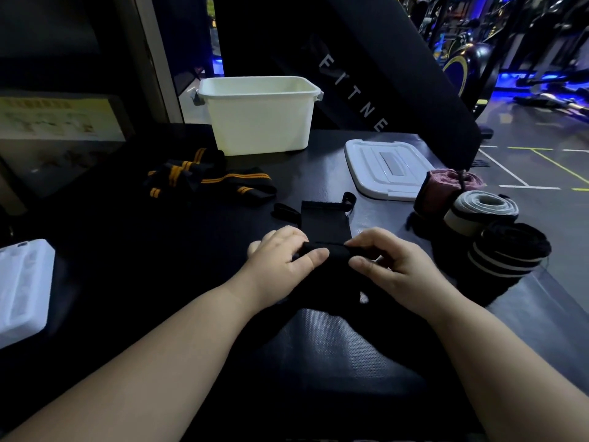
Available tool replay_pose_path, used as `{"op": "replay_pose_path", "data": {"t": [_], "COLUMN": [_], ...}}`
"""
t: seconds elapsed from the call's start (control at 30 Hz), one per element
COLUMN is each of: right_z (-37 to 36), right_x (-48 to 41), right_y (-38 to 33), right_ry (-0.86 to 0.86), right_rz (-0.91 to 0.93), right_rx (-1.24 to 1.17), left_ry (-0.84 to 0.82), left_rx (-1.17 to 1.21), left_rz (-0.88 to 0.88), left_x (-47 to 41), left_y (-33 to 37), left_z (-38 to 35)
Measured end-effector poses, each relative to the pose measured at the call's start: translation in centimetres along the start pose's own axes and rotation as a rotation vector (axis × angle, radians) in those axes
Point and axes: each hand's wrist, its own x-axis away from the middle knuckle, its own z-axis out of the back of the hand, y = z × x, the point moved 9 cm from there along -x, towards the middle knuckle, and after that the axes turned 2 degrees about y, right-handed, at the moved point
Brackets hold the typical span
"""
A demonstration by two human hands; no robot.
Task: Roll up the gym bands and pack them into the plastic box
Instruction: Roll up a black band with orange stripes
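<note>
A black band (325, 218) lies flat on the dark table, its near end partly rolled. My left hand (282, 266) and my right hand (389, 263) grip that roll from either side, thumbs on top. The band's far end with a small loop stretches away from me. The white plastic box (259, 122) stands open at the back of the table, its inside hidden from this angle. Three rolled bands sit at the right: a pink one (443, 189), a grey-white one (481, 212) and a black one with white stripes (510, 253).
A loose black band with orange stripes (207, 180) lies left of centre. The box's white lid (387, 169) rests flat at the right rear. Another white lid or tray (22, 288) sits at the left edge. Gym machines stand beyond the table.
</note>
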Motion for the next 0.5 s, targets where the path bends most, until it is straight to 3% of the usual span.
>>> {"op": "replay_pose_path", "data": {"t": [0.1, 0.17, 0.3, 0.5], "right_z": [0.3, 0.3, 0.4, 0.3], "right_x": [0.0, -0.1, -0.2, -0.2], "right_y": [0.5, 0.5, 0.8, 0.5], "right_ry": [0.049, 0.057, 0.08, -0.025], "right_rz": [-0.052, -0.072, -0.099, -0.031], "right_rx": [-0.023, -0.012, 0.018, 0.185], "left_ry": [0.238, 0.277, 0.247, 0.038], "left_rx": [0.193, 0.233, 0.237, 0.095], "left_rz": [-0.115, -0.2, -0.198, -0.08], "left_x": [0.6, 1.0, 1.2, 1.2], "left_y": [0.8, 1.9, 2.0, 1.2], "left_z": [1.6, 2.0, 2.2, 1.0]}}
